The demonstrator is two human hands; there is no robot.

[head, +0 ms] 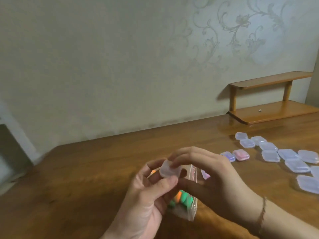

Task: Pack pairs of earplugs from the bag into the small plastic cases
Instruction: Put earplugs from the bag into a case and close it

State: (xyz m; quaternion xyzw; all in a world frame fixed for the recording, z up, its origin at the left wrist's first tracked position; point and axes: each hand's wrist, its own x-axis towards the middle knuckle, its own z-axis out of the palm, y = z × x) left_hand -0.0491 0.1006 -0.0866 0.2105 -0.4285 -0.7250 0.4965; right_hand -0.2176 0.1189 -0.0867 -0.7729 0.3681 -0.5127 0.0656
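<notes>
A small clear plastic case (pixel 170 170) is held above the table between both hands. My left hand (pixel 148 195) grips it from below with thumb and fingers. My right hand (pixel 205 176) pinches its top edge with the fingertips. Under the hands lies a clear zip bag (pixel 189 207) with green and orange earplugs (pixel 181 198) inside. An orange earplug (pixel 152 171) shows behind my left fingers. Two cases holding coloured earplugs (pixel 240 154) lie to the right of my hands.
Several clear cases (pixel 293 161) are spread over the wooden table (pixel 86 178) at the right. A small wooden two-tier shelf (pixel 269 100) stands at the back right against the wallpapered wall. A pale object stands at the far left edge.
</notes>
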